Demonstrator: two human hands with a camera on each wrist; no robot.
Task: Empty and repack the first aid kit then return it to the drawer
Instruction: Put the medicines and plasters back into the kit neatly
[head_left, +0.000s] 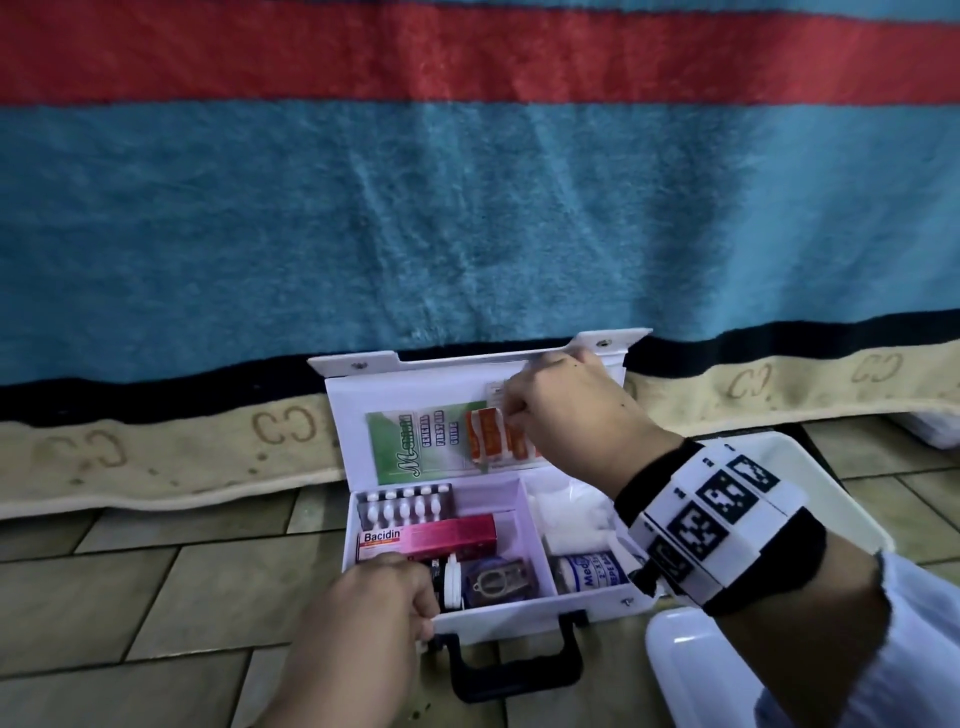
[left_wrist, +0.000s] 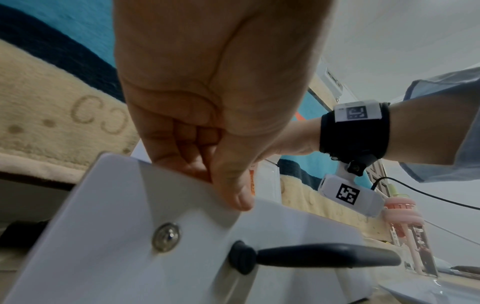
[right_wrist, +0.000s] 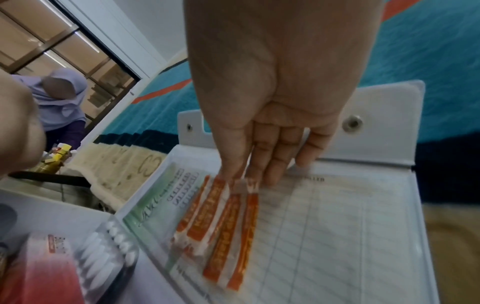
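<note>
Against the raised lid (head_left: 457, 384): orange plaster strips (right_wrist: 223, 224) pinched by right hand (head_left: 566, 410); kit rim (head_left: 519, 618) clamped by left hand (head_left: 384, 592). Best lifted slowly, all strips together.

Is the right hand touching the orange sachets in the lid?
Touching. The right wrist view shows the right hand with its fingers on the top ends of the orange sachets.

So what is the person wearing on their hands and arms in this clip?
Both hands, left hand and right hand, are bare. The right wrist carries a black band with white blocks of square black-and-white markers, a white camera unit under it, and a pale blue sleeve.
</note>
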